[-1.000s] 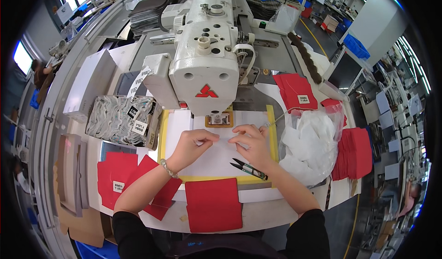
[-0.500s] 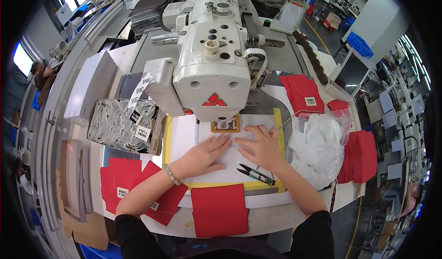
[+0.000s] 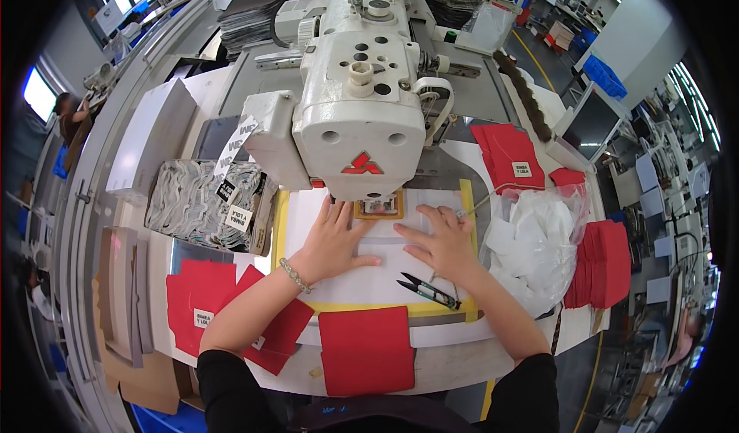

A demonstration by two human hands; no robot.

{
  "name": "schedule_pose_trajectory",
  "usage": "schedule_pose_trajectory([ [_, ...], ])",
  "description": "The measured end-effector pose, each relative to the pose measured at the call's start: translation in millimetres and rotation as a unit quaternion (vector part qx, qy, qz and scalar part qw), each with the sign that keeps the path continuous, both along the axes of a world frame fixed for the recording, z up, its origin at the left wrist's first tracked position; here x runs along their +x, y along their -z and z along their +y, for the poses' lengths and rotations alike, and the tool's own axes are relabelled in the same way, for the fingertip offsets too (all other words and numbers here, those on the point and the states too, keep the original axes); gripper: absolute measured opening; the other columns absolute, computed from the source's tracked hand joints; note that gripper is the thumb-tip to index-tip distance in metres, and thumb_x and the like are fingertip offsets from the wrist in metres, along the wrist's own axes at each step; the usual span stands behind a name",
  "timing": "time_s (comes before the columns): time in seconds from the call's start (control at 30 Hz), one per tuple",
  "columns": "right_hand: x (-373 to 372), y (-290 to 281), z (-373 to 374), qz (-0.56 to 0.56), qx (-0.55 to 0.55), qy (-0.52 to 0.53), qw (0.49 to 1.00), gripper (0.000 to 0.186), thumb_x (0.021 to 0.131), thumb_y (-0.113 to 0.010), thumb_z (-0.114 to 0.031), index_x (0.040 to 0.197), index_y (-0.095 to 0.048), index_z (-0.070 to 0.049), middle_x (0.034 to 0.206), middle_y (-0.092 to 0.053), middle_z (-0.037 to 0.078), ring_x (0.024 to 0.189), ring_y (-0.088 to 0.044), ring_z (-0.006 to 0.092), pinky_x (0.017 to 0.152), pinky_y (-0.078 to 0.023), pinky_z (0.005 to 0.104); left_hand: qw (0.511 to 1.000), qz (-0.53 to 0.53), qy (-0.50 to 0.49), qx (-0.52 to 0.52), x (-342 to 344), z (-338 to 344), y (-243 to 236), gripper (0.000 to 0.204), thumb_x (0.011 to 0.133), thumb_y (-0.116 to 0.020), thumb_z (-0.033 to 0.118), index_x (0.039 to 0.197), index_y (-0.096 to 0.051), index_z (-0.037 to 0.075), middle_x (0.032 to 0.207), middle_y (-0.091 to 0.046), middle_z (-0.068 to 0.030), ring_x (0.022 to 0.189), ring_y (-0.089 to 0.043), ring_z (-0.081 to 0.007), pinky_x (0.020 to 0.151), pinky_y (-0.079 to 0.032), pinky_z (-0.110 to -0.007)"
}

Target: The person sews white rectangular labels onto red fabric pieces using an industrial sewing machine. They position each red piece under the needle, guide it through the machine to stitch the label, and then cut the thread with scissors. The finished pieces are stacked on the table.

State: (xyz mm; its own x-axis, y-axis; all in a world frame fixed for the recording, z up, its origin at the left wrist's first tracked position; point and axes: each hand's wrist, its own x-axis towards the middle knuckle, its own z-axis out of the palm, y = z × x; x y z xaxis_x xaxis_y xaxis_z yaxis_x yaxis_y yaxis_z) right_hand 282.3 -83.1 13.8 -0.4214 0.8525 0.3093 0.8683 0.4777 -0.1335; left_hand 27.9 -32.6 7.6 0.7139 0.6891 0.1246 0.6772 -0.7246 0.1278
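Observation:
My left hand (image 3: 331, 242) lies spread on the white work surface (image 3: 385, 285), its fingertips reaching under the sewing machine head (image 3: 358, 129). To its right, my right hand (image 3: 443, 242) also rests with fingers apart. Neither hand holds anything. Between them sits a small amber-edged frame (image 3: 379, 207) directly below the machine head, which hides its far part. Dark thread snips (image 3: 429, 290) lie just nearer than my right hand. At the front edge of the table is a red fabric piece (image 3: 368, 350).
Labelled red pieces (image 3: 202, 302) lie at the left, partly under my left forearm. A box of folded labels (image 3: 202, 206) stands behind them. On the right are a clear bag of white scraps (image 3: 535, 240), a red stack (image 3: 599, 265) and more red pieces (image 3: 508, 156).
My left hand has moved left and forward, its fingers spreading and going under the machine head. My right hand stays in nearly the same place, fingers slightly more spread.

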Motion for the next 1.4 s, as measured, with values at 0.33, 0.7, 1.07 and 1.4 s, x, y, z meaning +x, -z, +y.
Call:
schedule_pose_trajectory([
  [0.33,4,-3,8,-0.015,-0.036,-0.009,0.999,0.038,0.086,-0.066,-0.044,0.124,-0.066,-0.037,0.135,-0.049,0.005,0.118,-0.043,0.0249,0.089,-0.028,0.0454,0.997,-0.002,-0.036,0.074,-5,14,14,0.092,0.082,-0.053,0.073,0.126,-0.056,-0.008,0.129,-0.051,-0.0246,0.125,-0.046,-0.0389,0.116,-0.018,-0.055],
  [0.7,2,2,20,-0.017,-0.018,-0.019,1.000,0.034,0.085,-0.066,-0.043,0.118,-0.070,-0.034,0.137,-0.049,0.005,0.118,-0.043,0.0236,0.087,-0.024,0.0430,0.978,0.043,-0.115,0.168,-28,-5,-21,0.067,0.081,-0.069,0.050,0.116,-0.060,-0.006,0.121,-0.058,-0.0221,0.116,-0.053,-0.0330,0.103,-0.039,-0.042],
  [1.07,-1,9,23,-0.010,-0.018,-0.008,1.000,0.032,0.087,-0.064,-0.044,0.114,-0.071,-0.028,0.139,-0.048,0.005,0.122,-0.042,0.0246,0.089,-0.025,0.0454,0.989,-0.103,0.040,0.095,11,-23,-30,0.066,0.080,-0.072,0.044,0.125,-0.057,-0.002,0.123,-0.060,-0.0218,0.113,-0.058,-0.0326,0.099,-0.044,-0.041],
  [1.4,2,13,24,-0.010,-0.035,-0.004,0.999,0.031,0.088,-0.063,-0.045,0.111,-0.071,-0.026,0.141,-0.046,0.005,0.124,-0.040,0.0252,0.089,-0.025,0.0463,0.992,-0.106,0.051,0.042,28,-3,-16,0.071,0.083,-0.067,0.051,0.126,-0.054,-0.004,0.119,-0.060,-0.0226,0.110,-0.058,-0.0347,0.102,-0.042,-0.042],
])
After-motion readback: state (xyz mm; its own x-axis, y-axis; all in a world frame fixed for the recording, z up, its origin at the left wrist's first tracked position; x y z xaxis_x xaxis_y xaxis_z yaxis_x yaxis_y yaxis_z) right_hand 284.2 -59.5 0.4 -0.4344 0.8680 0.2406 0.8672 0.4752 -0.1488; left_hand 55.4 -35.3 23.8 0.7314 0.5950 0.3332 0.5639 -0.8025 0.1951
